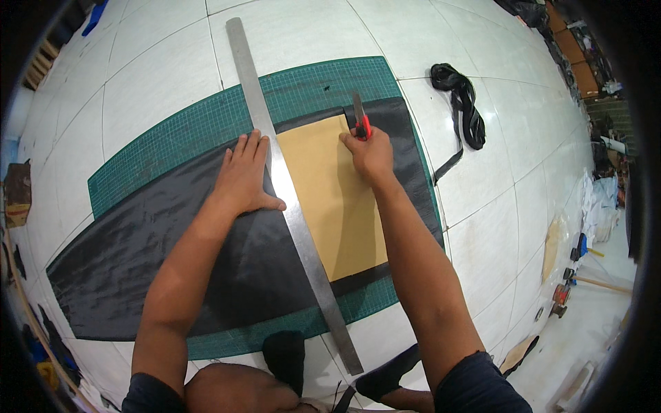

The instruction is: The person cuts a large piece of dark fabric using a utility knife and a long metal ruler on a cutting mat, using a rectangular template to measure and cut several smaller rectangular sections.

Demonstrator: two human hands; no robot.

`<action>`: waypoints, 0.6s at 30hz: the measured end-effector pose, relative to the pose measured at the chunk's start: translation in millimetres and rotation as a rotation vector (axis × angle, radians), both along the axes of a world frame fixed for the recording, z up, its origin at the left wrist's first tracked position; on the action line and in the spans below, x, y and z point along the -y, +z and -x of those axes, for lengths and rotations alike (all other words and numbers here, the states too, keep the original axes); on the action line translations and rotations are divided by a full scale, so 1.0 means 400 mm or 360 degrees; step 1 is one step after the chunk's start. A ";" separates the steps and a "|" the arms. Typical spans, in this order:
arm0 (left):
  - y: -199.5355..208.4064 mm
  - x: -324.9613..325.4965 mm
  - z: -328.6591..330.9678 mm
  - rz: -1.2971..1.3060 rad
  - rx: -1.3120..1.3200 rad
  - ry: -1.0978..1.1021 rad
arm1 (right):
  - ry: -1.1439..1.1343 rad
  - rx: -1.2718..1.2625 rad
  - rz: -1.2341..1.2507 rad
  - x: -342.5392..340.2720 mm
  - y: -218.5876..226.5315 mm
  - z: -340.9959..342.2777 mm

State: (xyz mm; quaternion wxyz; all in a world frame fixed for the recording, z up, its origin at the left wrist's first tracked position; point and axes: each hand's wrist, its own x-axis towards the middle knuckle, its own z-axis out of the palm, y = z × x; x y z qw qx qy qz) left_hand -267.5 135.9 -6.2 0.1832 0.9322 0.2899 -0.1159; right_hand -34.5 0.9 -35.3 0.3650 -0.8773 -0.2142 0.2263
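Now the left hand (241,168) lies flat, thumb apart from the fingers and clamped on nothing, bracing the long silver metal ruler (299,217) along the left side of the tan rectangular sheet (330,199), which rests on the shiny black sheet (248,268) over the green gridded cutting mat (165,151). The right hand (375,155) is clamped on a red-and-black utility knife (365,126), blade pointing away, by the tan sheet's far right corner; it looks like lining-up, and the next move seems to call for steady ruler pressure.
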 end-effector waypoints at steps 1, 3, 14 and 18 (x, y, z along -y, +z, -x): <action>-0.005 0.001 -0.008 -0.0015 0.0005 -0.0024 | -0.0017 -0.0001 0.0012 0.008 -0.008 -0.019; -0.004 0.006 -0.020 -0.0009 -0.0018 -0.0068 | 0.0012 0.0072 -0.0128 0.048 -0.019 -0.050; -0.050 -0.018 0.005 -0.0157 -0.0092 -0.0120 | -0.0223 -0.0869 -0.0016 0.599 0.249 0.122; -0.050 -0.020 -0.010 -0.0182 -0.0096 -0.0125 | -0.0181 -0.0722 0.0000 0.728 0.144 0.207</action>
